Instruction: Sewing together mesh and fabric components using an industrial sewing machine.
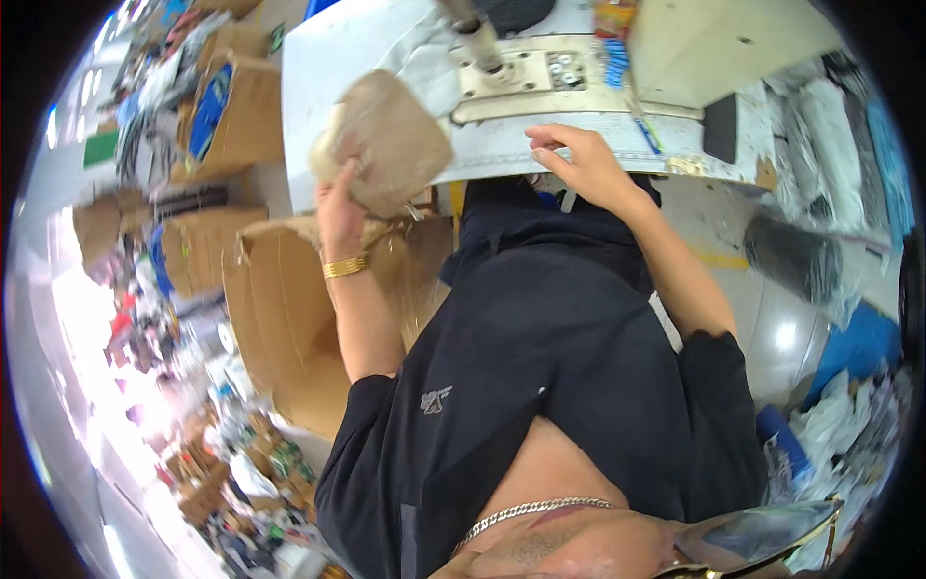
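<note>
My left hand [341, 212] grips the lower edge of a beige, rounded fabric piece [394, 140], thumb on top. The piece is tilted over the table's left front edge and slightly blurred; its exact kind I cannot tell. A paler rim shows along its left side. My right hand [585, 166] hovers over the table's front edge, thumb and fingers apart, nothing between them. Just beyond it lies the sewing machine's bed [617, 104], with a small tray of bobbins [566, 71] set in it.
An open cardboard box [280, 318] stands left of my lap, below the table [313, 68]. A blue-yellow pen-like tool [646, 135] and a dark pad [720, 128] lie to the right. Wrapped bundles [825, 145] are stacked at far right. Boxes and piled goods fill the left side.
</note>
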